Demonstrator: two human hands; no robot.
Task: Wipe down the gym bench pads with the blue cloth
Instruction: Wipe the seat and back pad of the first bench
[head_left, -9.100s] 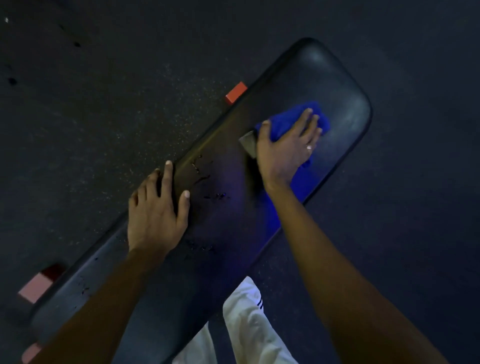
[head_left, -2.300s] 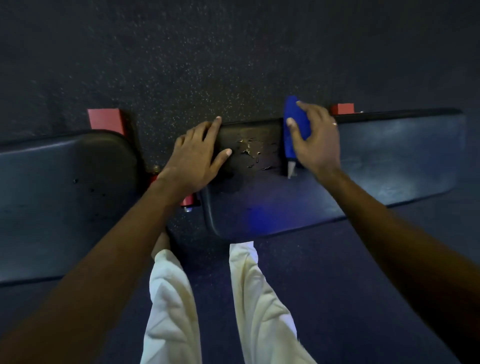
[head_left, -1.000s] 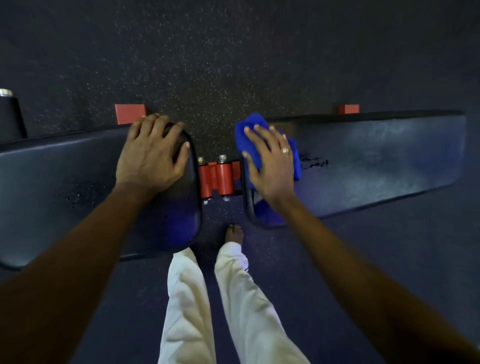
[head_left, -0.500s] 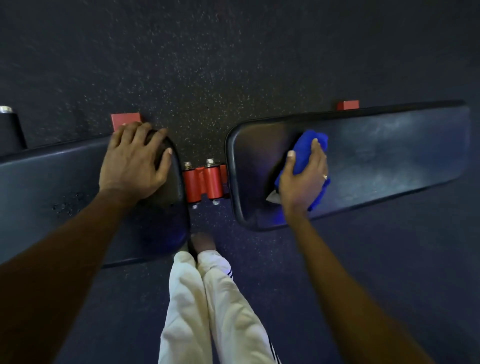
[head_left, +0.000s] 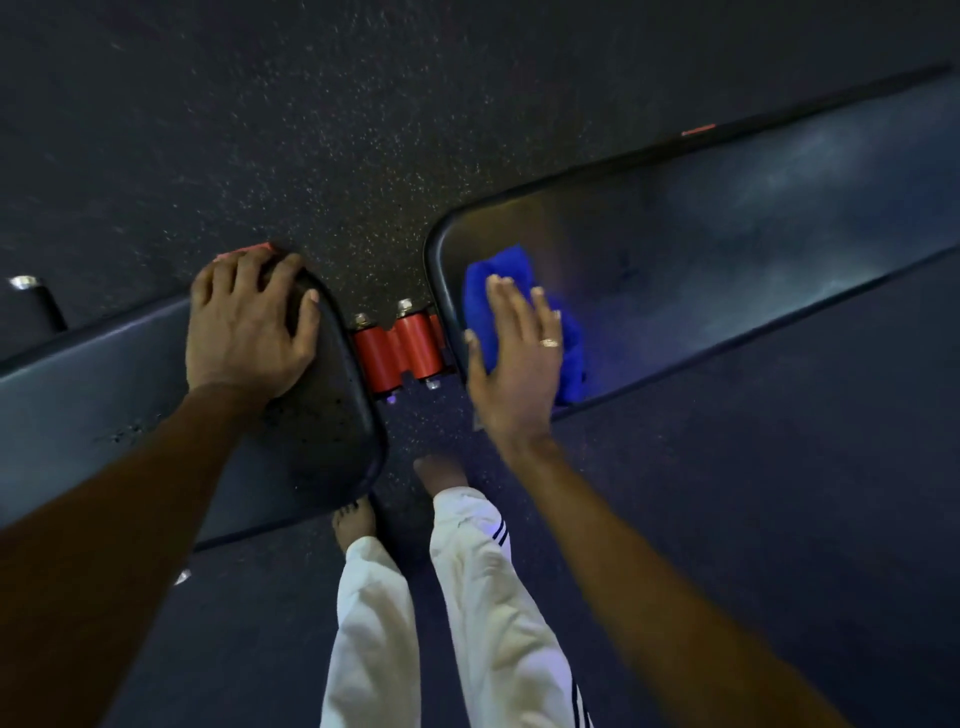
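Hands flat: right (head_left: 511, 358) presses blue cloth (head_left: 519, 306), left (head_left: 249, 327) on pad (head_left: 322, 431).

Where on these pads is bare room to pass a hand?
Free: the right pad beyond the blue cloth, out to its far end; the left pad left of the left hand. Crowded: around the red hinge, where the right hand presses the cloth.
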